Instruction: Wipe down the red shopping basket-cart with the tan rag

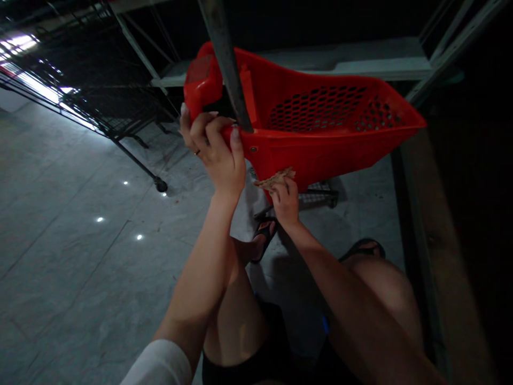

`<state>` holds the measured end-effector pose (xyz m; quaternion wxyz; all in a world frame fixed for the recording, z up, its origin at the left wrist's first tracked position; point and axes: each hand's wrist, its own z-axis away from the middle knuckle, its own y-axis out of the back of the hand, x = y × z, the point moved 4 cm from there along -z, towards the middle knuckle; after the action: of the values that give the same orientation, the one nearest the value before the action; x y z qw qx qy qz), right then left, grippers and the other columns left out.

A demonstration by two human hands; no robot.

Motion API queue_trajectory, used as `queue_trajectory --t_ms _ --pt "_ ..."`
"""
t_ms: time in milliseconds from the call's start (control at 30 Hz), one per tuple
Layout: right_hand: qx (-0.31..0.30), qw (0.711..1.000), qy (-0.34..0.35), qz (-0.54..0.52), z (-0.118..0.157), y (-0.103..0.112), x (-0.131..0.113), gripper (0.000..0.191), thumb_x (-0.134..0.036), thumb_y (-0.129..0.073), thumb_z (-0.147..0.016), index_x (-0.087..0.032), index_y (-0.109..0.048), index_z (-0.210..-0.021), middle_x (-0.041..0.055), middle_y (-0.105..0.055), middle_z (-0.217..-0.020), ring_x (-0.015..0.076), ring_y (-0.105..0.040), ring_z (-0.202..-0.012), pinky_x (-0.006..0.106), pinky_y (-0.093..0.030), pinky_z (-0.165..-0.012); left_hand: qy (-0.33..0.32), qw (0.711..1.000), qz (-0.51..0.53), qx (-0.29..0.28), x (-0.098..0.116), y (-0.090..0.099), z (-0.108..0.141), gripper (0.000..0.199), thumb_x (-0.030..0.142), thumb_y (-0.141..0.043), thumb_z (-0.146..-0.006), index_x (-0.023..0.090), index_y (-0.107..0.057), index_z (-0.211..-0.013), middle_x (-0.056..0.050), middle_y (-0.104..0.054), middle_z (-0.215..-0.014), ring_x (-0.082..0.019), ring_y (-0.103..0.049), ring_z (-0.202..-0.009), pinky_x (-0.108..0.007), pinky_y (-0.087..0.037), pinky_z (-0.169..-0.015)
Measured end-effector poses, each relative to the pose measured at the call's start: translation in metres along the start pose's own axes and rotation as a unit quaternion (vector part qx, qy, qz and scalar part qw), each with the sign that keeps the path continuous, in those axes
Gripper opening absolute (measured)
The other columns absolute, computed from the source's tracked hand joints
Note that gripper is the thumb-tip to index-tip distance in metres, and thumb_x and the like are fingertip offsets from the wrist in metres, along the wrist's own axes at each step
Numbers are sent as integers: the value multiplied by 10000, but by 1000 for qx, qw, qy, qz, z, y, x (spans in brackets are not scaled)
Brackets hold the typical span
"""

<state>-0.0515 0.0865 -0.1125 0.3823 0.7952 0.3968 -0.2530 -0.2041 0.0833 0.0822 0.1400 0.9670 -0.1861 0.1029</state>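
Note:
A red plastic shopping cart (320, 152) with honeycomb holes in its basket stands in front of me. My left hand (218, 149) is wrapped round the red handle end of the cart, thumb toward the basket's rim. Lower down, my right hand (285, 202) grips a crumpled brown cloth (276, 181), which touches the outer side of the basket. Part of the cloth is hidden under my fingers. A grey metal post (228, 64) crosses in front of the cart close to the handle.
Behind the cart runs a metal rack with a pale shelf (372, 61). A dark wire cart (108, 107) on a caster stands at the left. At the right is a long beam (436, 235). My sandalled feet are on the grey tiled floor (80, 256).

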Motion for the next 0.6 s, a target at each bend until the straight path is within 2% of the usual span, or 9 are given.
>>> queue_trajectory --t_ms 100,200,267,333,400,467,600 --pt "46 999 1 6 -10 17 -8 175 -165 -485 -825 -249 -631 -877 82 -546 -1104 217 -553 -1074 438 -487 -993 1 1000 8 -24 12 -3 2 209 319 -442 -959 200 -594 -1039 -73 -496 -1193 -238 -271 -1385 -473 -212 -1178" --pt "99 993 66 -3 -35 40 -44 205 -159 -472 -846 -241 -633 -941 73 -541 -1097 195 -551 -1068 400 -509 -954 13 998 10 -59 21 -6 1 205 263 -448 -946 205 -608 -1059 -74 -506 -1180 -244 -286 -1364 -467 -222 -1177" --pt "105 987 125 -9 -55 51 -69 216 -166 -490 -846 -249 -634 -984 59 -540 -1136 187 -538 -1106 394 -495 -982 20 997 11 -73 26 -6 -1 214 223 -457 -933 189 -622 -1065 -85 -522 -1173 -252 -304 -1352 -456 -251 -1171" --pt "94 985 145 -16 -73 56 -79 233 -167 -506 -840 -256 -630 -1015 51 -534 -1169 186 -524 -1140 398 -465 -1027 25 996 13 -81 31 -6 -2 233 188 -470 -917 161 -631 -1083 -103 -534 -1176 -260 -324 -1340 -442 -272 -1167" --pt "83 991 107 -16 -80 56 -68 245 -163 -502 -835 -255 -625 -1026 54 -525 -1192 188 -511 -1169 403 -433 -1062 31 995 17 -90 35 -6 -2 249 167 -479 -906 152 -634 -1100 -106 -539 -1180 -257 -342 -1329 -430 -285 -1164" --pt "76 996 47 -7 -74 50 -42 243 -153 -483 -823 -236 -620 -1006 67 -532 -1183 200 -517 -1167 421 -432 -1056 37 994 24 -100 37 -6 -2 258 163 -479 -904 175 -630 -1113 -90 -536 -1189 -248 -346 -1330 -433 -273 -1173" --pt "67 994 -84 -2 -30 28 17 201 -127 -455 -770 -195 -600 -892 102 -577 -1054 229 -559 -1080 451 -464 -990 40 992 17 -115 37 -6 0 280 162 -496 -886 183 -617 -1138 -83 -526 -1214 -253 -329 -1343 -443 -244 -1190"
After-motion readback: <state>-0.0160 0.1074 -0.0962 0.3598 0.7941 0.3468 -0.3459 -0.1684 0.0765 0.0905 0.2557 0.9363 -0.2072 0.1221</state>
